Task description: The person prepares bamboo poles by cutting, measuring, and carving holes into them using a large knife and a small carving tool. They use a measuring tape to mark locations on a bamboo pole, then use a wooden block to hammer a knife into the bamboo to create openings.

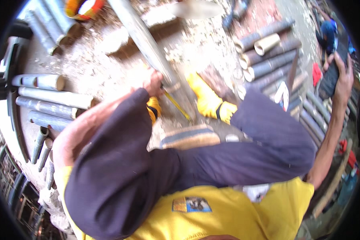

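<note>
A long grey-green bamboo pole (148, 44) slants from the top of the view down between my feet. My left hand (150, 83) is closed against its side. From that hand a yellow measuring tape (177, 105) stretches along the pole's lower end; the tape's case is mostly hidden by my fingers. Out at the far right my right hand (343, 76) grips a dark, flat, elongated thing (330, 80), blurred, its kind unclear. My feet in yellow socks (206, 96) flank the pole's lower end.
Cut bamboo pieces (48, 96) lie stacked at left, with more bamboo pieces (268, 60) at right beside a saw-like blade (293, 72). A pale block (116, 42) lies under the pole. Shavings cover the ground. An orange-yellow ring (84, 10) sits at top left.
</note>
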